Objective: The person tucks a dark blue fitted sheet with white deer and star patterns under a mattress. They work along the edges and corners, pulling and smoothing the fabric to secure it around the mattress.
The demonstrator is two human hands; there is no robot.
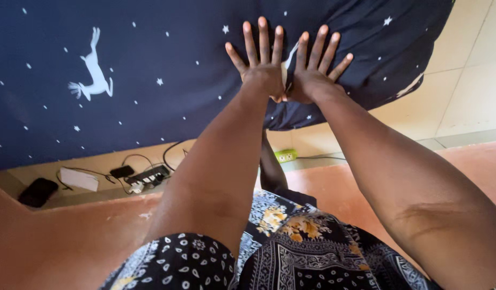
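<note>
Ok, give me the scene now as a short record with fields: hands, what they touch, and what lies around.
left hand: left hand, fingers spread, palm flat on the cloth
right hand: right hand, fingers spread, flat beside the left, thumbs close together
touched thing: dark navy fabric sheet with white stars and a white leaping animal print
below the sheet: black power strip with plugs, white flat box, black pouch, green socket
floor: pale tiles
</note>
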